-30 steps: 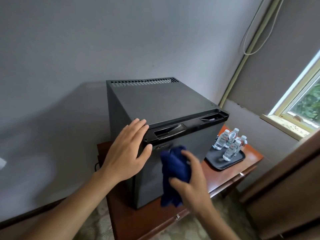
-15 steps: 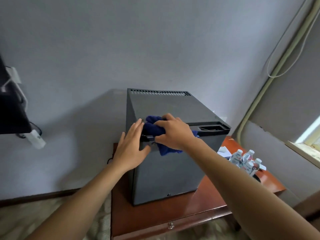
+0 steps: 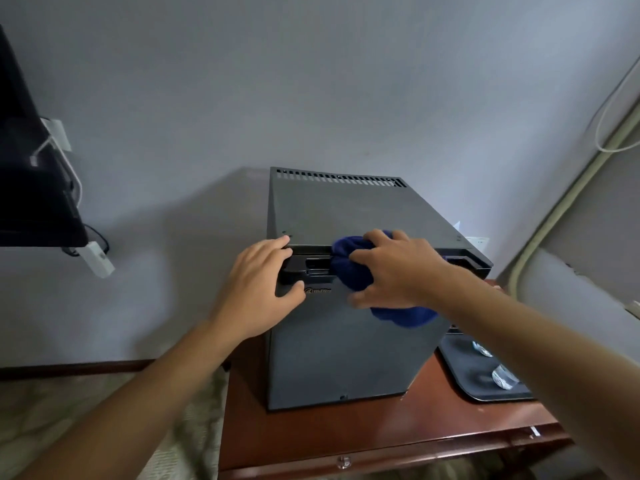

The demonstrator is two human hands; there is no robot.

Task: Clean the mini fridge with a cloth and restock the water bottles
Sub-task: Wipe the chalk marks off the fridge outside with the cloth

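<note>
Mini fridge (image 3: pixel 346 341) sits on the wooden table (image 3: pixel 398 434), toward its back edge. Right hand (image 3: pixel 398 268) clenches blue cloth (image 3: pixel 353 268) against the door's top edge. Left hand (image 3: pixel 256 289), fingers straight, braces the top-left corner. Bottles (image 3: pixel 504 377) on tray (image 3: pixel 485 386), right side.

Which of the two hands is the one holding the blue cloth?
The right hand: its fingers curl round the bunched blue cloth against the mini fridge's top front edge. The left hand holds nothing, resting flat on the fridge's front corner.
</note>
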